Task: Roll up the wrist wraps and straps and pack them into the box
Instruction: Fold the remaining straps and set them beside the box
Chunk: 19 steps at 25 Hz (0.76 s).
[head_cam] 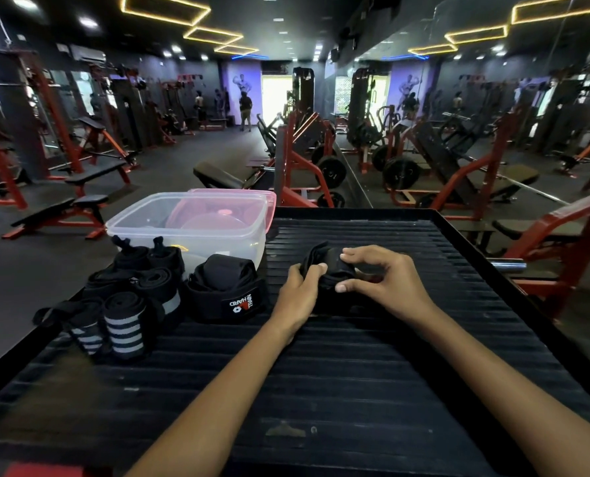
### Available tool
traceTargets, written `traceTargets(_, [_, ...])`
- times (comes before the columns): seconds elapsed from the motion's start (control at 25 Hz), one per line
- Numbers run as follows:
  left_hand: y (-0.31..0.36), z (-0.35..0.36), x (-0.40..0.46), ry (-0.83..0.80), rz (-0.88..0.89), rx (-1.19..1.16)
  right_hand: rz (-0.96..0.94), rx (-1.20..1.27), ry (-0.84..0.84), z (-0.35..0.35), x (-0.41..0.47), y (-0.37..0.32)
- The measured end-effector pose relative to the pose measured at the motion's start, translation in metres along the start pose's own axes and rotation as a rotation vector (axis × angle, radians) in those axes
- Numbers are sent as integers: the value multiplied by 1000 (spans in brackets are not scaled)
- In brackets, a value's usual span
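Both hands (324, 287) grip a black strap (331, 270) (beside "TRAIN HARD" wrap (226, 297)).

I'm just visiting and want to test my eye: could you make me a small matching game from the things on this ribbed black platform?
Things:
1. clear plastic box
2. pink lid
3. striped rolled wraps
4. black strap

Places:
A. held in both hands
B. behind the box
C. near left edge
D. far left corner, open

Pairs: 1-D, 2-B, 3-C, 4-A
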<state>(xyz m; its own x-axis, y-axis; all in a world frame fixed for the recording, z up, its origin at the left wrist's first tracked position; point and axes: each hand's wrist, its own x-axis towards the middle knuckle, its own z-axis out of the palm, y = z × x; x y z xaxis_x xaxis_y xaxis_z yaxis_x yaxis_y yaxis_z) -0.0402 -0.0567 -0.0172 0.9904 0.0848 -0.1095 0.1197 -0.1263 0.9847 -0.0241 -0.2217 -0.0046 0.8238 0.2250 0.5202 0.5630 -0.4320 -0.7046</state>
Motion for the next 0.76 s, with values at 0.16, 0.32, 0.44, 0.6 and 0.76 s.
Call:
traceTargets(0.16, [-2, -7, 1, 2, 52, 209, 16, 73, -72, 6, -2, -4])
traceTargets(0.32, [2, -7, 0, -35, 99, 131, 99, 129, -60, 11, -3, -6])
traceTargets(0.44, [1, -8, 1, -45, 122, -41, 107, 2, -30, 12, -3, -9])
traceTargets(0.6, [2, -3, -2, -172, 106, -72, 80, -214, -104, 21, -12, -9])
traceTargets(0.76, [2, -3, 2, -155, 166, 64, 56, -201, -92, 32, -17, -7])
